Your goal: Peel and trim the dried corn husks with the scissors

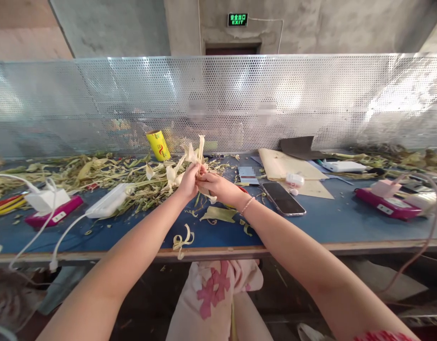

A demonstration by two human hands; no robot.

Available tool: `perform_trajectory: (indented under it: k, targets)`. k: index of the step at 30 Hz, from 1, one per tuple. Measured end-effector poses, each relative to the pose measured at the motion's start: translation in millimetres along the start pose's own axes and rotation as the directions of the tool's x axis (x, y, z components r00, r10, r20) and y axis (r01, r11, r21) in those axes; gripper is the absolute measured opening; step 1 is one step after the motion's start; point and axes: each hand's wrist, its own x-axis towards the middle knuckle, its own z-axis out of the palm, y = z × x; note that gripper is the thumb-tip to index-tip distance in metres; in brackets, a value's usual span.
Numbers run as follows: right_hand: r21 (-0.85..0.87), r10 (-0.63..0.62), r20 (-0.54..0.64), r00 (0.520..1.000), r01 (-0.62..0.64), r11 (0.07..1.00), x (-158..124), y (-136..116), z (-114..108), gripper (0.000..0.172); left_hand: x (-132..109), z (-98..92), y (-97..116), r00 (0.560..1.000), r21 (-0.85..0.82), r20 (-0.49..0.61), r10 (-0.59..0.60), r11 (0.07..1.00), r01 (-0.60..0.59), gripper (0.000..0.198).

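My left hand (190, 180) and right hand (221, 186) meet over the middle of the blue desk (332, 222), fingers pinched together on pale, dry leaf strips (191, 154) that point upward. Dried leaves (92, 171) lie heaped to the left; a phone (284, 199) (dark screen up) lies to the right, near beige card (280, 163).

The held plant piece (190, 154) is showing cream, the tabletop (321, 227) blue, the tube (159, 146) yellow with red marks, while the exit sign (237, 19) is glowing green and the lap cloth (195, 303) is bearing pink patches on cream.
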Motion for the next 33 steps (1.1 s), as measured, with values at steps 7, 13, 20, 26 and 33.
perform_trajectory:
  k: [7,13,20,26,33]
  targets:
    - [0.517,0.450,-0.197,0.871,-0.297,0.803,1.8,10.3,5.4,0.018,1.2,1.3,-5.4,0.999,-0.049,0.046,-0.025,0.998,0.027,0.013]
    - [0.596,0.615,-0.209,0.760,-0.399,0.696,6.1,2.2,2.6,0.020,2.0,-0.8,-13.4,0.991,-0.037,0.128,0.038,0.999,-0.034,0.018]
    - [0.551,0.593,-0.330,0.734,-0.360,0.753,6.7,1.3,-5.2,0.015,3.4,-6.7,-22.7,0.971,0.214,0.199,0.135,0.961,-0.177,0.032]
    - [0.577,0.610,-0.351,0.711,-0.349,0.738,8.3,10.6,-0.1,0.015,-4.8,1.9,-9.9,0.946,0.335,0.233,0.224,0.895,-0.294,0.034]
    - [0.653,0.653,-0.373,0.659,-0.314,0.689,6.2,10.2,0.0,0.017,-3.0,2.7,-4.9,0.954,0.423,0.043,0.295,0.860,-0.285,0.029]
